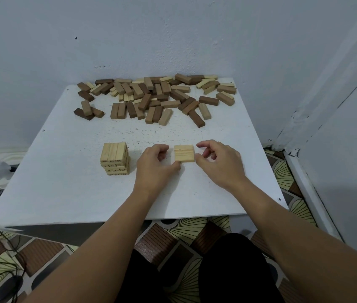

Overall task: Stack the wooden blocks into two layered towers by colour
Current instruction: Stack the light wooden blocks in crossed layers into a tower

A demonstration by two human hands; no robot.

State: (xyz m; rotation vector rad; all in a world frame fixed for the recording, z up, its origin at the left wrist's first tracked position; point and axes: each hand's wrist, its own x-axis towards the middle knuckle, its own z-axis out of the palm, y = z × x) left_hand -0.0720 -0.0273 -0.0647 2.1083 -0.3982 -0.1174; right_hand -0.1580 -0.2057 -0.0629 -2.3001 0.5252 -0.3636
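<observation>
Both hands sit low centre: left hand (155, 165) and right hand (219, 162) loosely curled, squaring the flat three-block layer (184, 153) from its sides, holding nothing. Those blocks look light and rigid, probably easiest pinched by their long sides; pale tower (114, 158) stands left

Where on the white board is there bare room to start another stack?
Bare: the band between the loose block pile and the pale tower; the near-left corner of the white board; the near edge below both hands. Crowded: the far edge, and around the three-block layer.
</observation>
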